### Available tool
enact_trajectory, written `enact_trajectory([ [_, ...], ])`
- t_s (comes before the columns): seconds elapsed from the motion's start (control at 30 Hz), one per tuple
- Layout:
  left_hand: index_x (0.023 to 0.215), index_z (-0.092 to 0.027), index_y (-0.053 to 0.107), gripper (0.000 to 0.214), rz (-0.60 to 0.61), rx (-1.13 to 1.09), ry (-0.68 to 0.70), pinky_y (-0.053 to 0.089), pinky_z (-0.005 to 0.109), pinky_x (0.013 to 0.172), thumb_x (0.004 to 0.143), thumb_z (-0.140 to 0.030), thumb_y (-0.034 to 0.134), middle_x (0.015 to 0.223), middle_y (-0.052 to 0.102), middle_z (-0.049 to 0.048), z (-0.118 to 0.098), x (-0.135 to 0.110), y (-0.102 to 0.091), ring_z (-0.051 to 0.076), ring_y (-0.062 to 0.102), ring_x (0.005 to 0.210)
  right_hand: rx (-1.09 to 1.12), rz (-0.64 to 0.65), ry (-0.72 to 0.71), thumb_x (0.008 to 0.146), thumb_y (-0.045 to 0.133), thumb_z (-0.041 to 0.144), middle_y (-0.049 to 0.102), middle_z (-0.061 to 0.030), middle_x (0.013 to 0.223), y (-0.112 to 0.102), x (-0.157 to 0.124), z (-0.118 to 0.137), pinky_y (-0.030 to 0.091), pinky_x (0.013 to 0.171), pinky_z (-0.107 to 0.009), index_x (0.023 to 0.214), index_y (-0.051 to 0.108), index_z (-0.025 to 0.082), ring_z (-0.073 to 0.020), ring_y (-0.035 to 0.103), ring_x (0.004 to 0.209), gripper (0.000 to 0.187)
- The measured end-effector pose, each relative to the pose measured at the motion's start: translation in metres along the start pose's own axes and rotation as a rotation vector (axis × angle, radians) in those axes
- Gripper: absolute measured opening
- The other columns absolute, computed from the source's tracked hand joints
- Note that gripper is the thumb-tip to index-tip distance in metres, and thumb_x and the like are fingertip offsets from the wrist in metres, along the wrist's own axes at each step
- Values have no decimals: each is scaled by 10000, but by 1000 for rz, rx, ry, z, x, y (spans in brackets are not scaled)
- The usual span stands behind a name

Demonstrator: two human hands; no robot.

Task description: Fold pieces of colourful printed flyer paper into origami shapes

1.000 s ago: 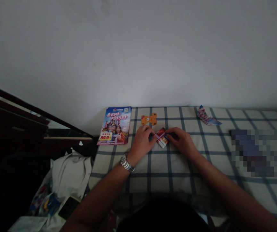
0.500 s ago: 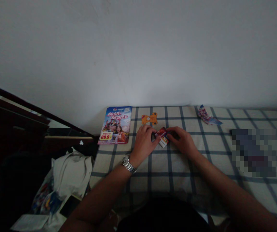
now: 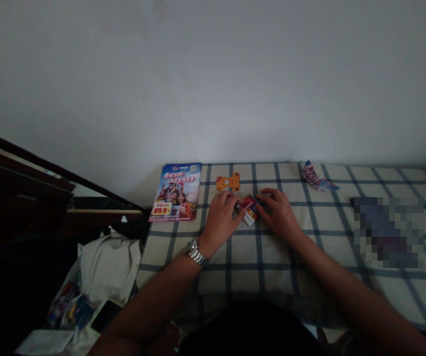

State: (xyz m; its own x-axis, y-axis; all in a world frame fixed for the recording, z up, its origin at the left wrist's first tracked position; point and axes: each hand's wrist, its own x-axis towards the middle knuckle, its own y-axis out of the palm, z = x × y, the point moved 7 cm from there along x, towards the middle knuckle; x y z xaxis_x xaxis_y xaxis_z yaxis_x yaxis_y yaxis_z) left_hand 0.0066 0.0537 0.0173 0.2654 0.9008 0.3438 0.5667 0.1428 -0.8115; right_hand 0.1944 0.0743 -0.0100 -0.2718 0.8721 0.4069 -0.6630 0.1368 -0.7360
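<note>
A small folded piece of printed paper [image 3: 250, 209], red, blue and white, lies on the checked cloth between my hands. My left hand [image 3: 223, 216], with a metal watch [image 3: 197, 250] on its wrist, is closed on the paper's left side, thumb on top. At the paper's right edge, my right hand [image 3: 277, 211] has its thumb and fingers apart, the thumb tip close to the paper; whether it touches cannot be made out. Just beyond the left hand is an orange bear figure [image 3: 228, 182], flat on the cloth.
A stack of printed flyers [image 3: 176, 193] lies at the left end of the checked cloth [image 3: 216, 272]. A creased flyer piece [image 3: 317, 179] is near the wall, and a blurred dark object [image 3: 385, 232] lies right. White bags [image 3: 109, 267] stand low at left, beside dark wooden boards [image 3: 23, 193].
My right hand's fingers have loosened from the folded paper and spread apart, lifting slightly. My left hand keeps its hold. The view has shifted a little.
</note>
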Motion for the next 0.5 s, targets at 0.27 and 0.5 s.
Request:
enact_trajectory([
  [0.27, 1276, -235, 654, 242, 68, 117, 194, 513, 488, 1051, 1040, -274, 623, 1328, 621, 92, -27, -5, 1, 292, 580, 1208, 39, -9, 2, 980, 691, 325, 638, -136, 1303, 1, 1, -3, 551, 1053, -553, 1210, 760, 256, -329, 634, 1192, 250],
  [0.5, 1369, -216, 622, 601, 136, 144, 206, 503, 535, 1096, 869, -463, 847, 1405, 615, 103, -31, -9, 8, 338, 568, 1266, 87, -8, -7, 981, 673, 292, 660, -126, 1236, -3, 3, 1, 563, 1042, -545, 1254, 701, 256, -320, 651, 1168, 277],
])
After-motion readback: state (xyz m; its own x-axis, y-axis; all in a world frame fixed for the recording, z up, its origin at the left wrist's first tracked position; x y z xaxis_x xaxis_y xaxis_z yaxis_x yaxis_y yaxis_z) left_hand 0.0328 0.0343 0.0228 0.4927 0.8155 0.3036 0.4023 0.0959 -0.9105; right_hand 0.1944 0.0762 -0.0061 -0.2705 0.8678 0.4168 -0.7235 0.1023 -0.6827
